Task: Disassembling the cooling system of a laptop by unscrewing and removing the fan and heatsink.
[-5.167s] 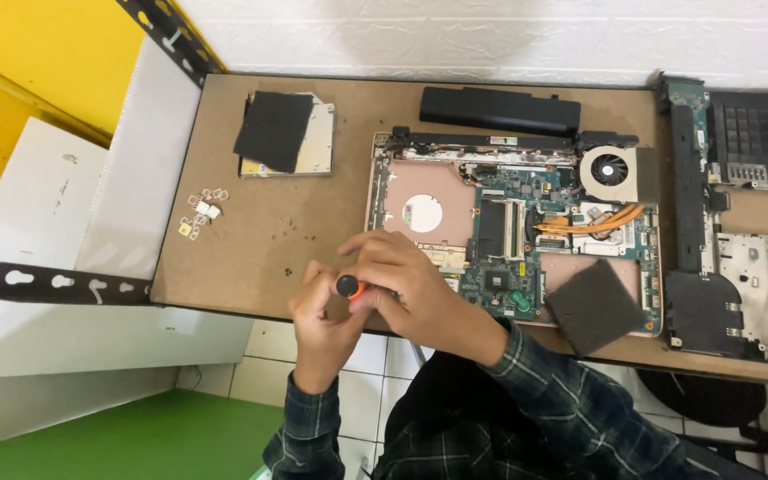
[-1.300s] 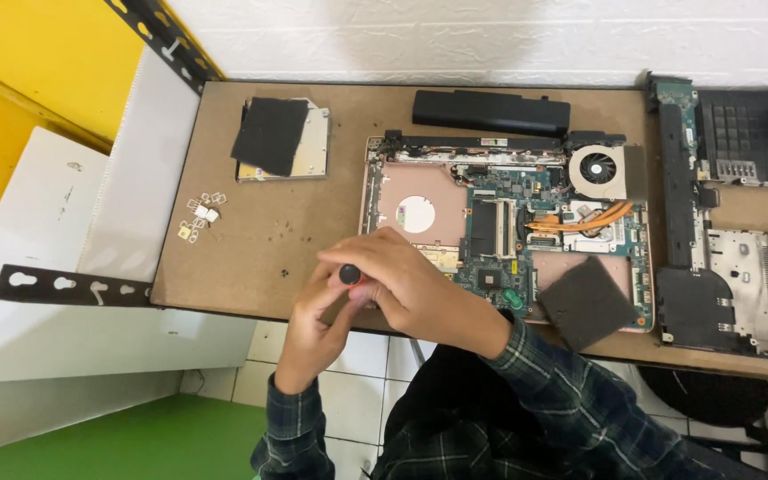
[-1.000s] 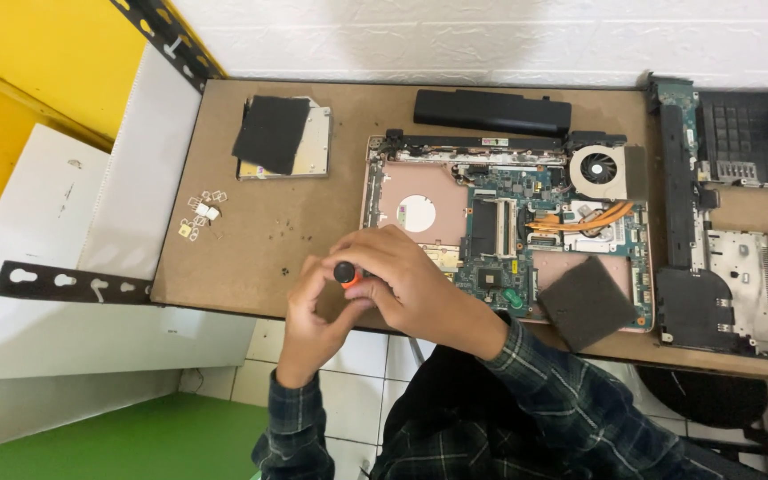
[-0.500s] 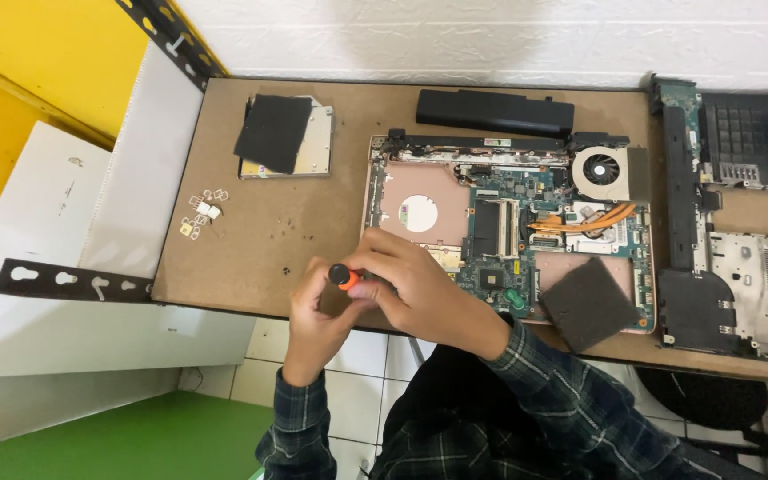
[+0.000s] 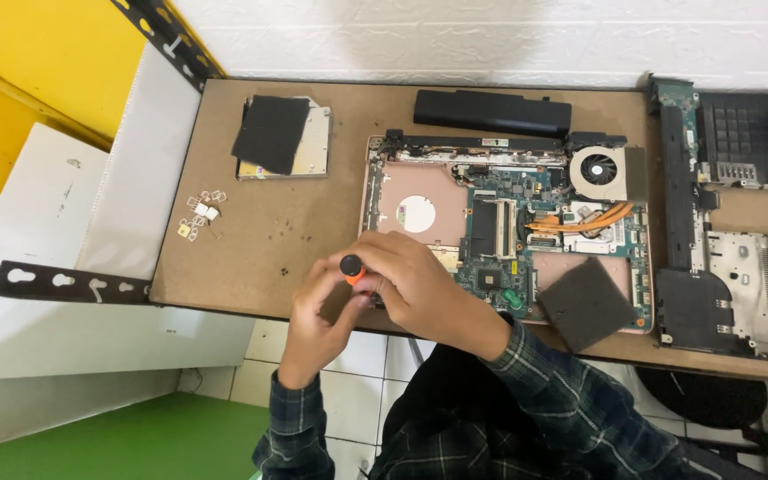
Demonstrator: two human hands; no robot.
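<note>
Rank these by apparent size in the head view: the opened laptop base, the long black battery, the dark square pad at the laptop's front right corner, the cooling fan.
1. Opened laptop base
2. Long black battery
3. Dark square pad, roughly similar to the battery in area, so unsure
4. Cooling fan

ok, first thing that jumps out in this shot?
The opened laptop base, mid-table, with its green board, copper heat pipes and round fan bared. At its near-left corner the right hand and the left hand close together around an orange-and-black screwdriver. A long black battery lies behind the laptop base by the wall.
</note>
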